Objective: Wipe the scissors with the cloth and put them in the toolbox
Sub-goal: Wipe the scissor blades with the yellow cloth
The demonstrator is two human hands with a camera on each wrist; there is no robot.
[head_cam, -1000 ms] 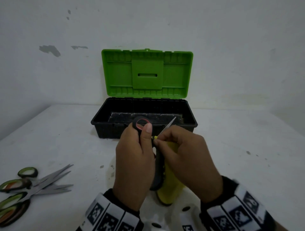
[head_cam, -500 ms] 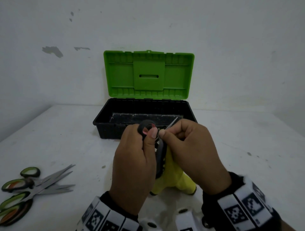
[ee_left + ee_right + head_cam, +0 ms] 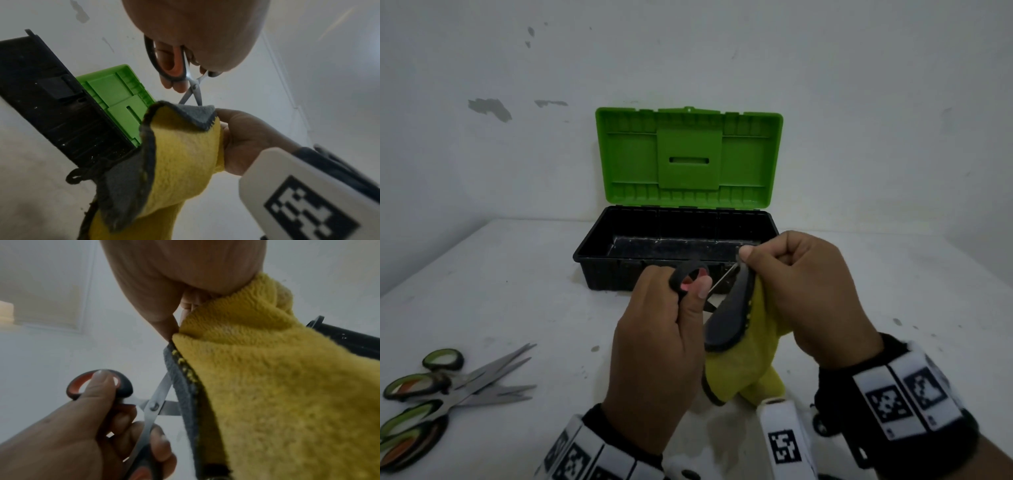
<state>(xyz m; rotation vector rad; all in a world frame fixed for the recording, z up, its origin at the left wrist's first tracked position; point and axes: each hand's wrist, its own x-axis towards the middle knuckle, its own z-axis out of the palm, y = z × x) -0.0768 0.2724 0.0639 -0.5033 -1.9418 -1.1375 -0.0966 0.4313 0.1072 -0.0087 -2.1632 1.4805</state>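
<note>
1. The left hand [image 3: 657, 346] grips the black-and-orange-handled steel scissors [image 3: 152, 405] by the handles, thumb through the upper ring, fingers curled round the lower one, so the blades stand parted.
2. The right hand [image 3: 801, 291] is clamped on the yellow fleece cloth with a grey backing [image 3: 743, 346], thumb and fingers pinching its fold over the upper blade near the tip.
3. The rest of the cloth hangs down from that pinch to the white tabletop [image 3: 517, 291].
4. Both hands hold the scissors up just in front of the black plastic toolbox [image 3: 599, 253], over its near wall.
5. The toolbox's green lid [image 3: 688, 157] stands open, upright against the white wall.
6. Well left of the toolbox and nearer the person, a heap of green-and-orange-handled scissors [image 3: 448, 394] lies on the table, blades pointing toward the toolbox side.
</note>
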